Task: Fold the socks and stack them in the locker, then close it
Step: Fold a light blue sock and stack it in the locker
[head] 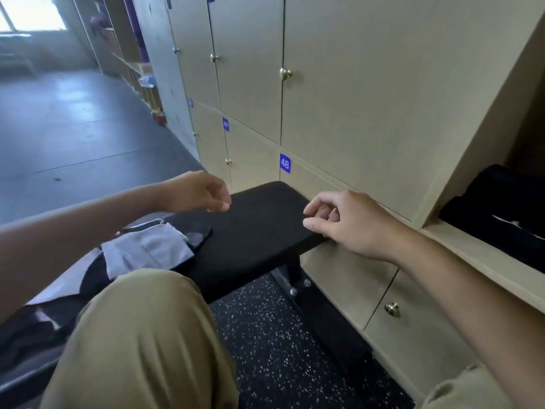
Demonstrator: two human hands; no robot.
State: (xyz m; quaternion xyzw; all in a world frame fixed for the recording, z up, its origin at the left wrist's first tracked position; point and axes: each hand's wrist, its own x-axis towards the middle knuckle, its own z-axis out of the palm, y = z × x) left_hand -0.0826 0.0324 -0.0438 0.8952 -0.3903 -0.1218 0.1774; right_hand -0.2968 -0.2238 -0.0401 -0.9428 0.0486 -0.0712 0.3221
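A pale grey sock (144,249) lies crumpled on the black padded bench (253,225) at the left, partly over a dark sock (202,237). More dark and white fabric (44,314) sits farther left on the bench. My left hand (200,191) hovers above the bench, fingers loosely curled, holding nothing. Over the bench's right edge, my right hand (345,222) is also loosely curled and holds nothing. At the right, the open locker (460,249) contains dark folded fabric (501,208); its door (472,137) stands swung open.
Beige lockers with brass knobs (284,73) and blue number tags (285,163) fill the wall ahead. My knee in khaki trousers (141,343) is in front. Speckled black flooring (274,349) lies under the bench. Open grey floor (73,128) stretches to the left.
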